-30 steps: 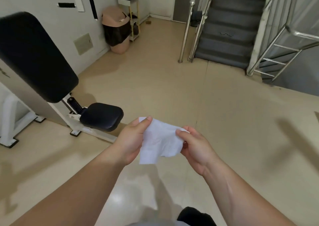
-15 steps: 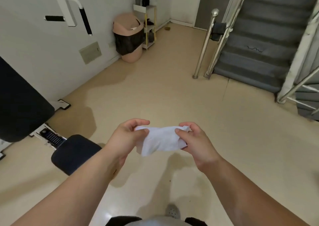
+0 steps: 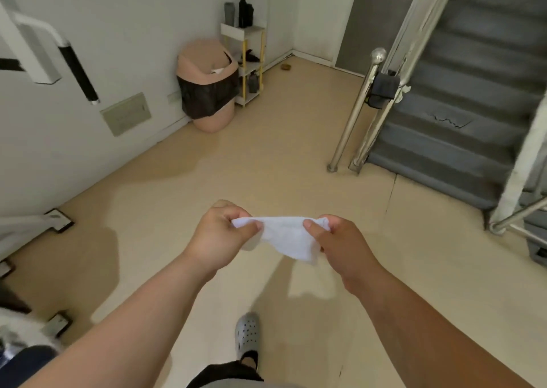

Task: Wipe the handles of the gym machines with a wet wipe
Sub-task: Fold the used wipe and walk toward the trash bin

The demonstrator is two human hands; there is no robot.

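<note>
A white wet wipe (image 3: 285, 236) is stretched between my two hands above the beige floor. My left hand (image 3: 222, 233) pinches its left end and my right hand (image 3: 340, 242) pinches its right end. The wipe hangs slack and bunched below my fingers. A white gym machine frame with a black handle grip (image 3: 78, 73) stands at the upper left, well away from both hands. Part of a second black grip (image 3: 9, 64) shows at the left edge.
A pink swing-lid bin (image 3: 207, 87) with a black liner stands by the wall, next to a small shelf (image 3: 244, 61) with bottles. A steel stair railing (image 3: 355, 109) and grey stairs (image 3: 461, 97) lie to the right. The machine's feet (image 3: 57, 220) rest on the floor at left.
The view has swung right and forward; the black seat and back pad have left the frame. My hands pulled the wipe out flatter between them, still gripping both ends.
</note>
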